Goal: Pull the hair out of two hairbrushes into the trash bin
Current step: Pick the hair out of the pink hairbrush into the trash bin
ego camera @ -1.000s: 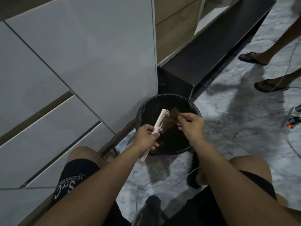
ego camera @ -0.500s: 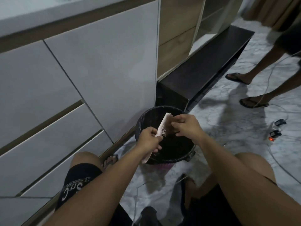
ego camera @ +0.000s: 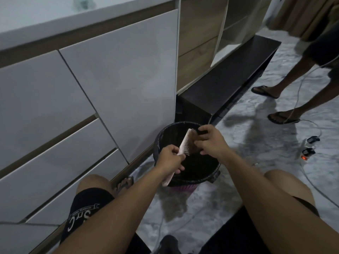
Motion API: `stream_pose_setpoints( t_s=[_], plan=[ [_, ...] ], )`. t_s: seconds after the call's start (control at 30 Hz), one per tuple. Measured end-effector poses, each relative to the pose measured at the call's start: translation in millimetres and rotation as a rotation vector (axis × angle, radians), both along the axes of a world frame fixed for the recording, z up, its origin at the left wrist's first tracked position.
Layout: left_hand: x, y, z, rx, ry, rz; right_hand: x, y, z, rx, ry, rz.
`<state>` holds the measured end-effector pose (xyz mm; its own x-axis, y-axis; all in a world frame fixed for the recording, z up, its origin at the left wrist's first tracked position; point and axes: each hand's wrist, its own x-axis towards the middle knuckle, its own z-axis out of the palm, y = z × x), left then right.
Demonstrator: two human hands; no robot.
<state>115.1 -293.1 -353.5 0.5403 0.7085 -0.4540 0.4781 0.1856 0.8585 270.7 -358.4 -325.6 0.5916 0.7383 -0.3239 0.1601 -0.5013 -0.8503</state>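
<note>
the only readable lettering is on the black shorts (ego camera: 86, 213) over the person's left thigh: large white outlined letters that read "s", a small "r" and "c", seen sideways from the head camera. above them is a white ribbon-shaped banner with a line of tiny print, too small and blurred to read. no other text, label, brand, number or sign can be made out anywhere else in the view.
</note>
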Motion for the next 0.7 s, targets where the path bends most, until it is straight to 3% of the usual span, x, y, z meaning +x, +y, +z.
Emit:
stream_pose_setpoints(
  t_s=[0.13, 0.27, 0.37, 0.53, 0.7],
  plan=[
    [-8, 6, 1, -0.021, 0.019, 0.024, -4, 11, 3, 0.015, 0.026, 0.080],
    [-17, 9, -2, -0.065, 0.024, 0.091, -2, 25, -2, 0.029, -0.012, -0.049],
    [-17, 13, -3, -0.062, 0.022, 0.115, 7, 28, -3, 0.023, 0.060, -0.102],
    [-13, 15, 3, -0.076, 0.014, 0.122, 14, 30, -1, -0.034, 0.265, 0.063],
    [-15, 19, 1, -0.079, 0.022, 0.137, 11, 38, 0, -0.021, 0.167, -0.003]
  ],
)
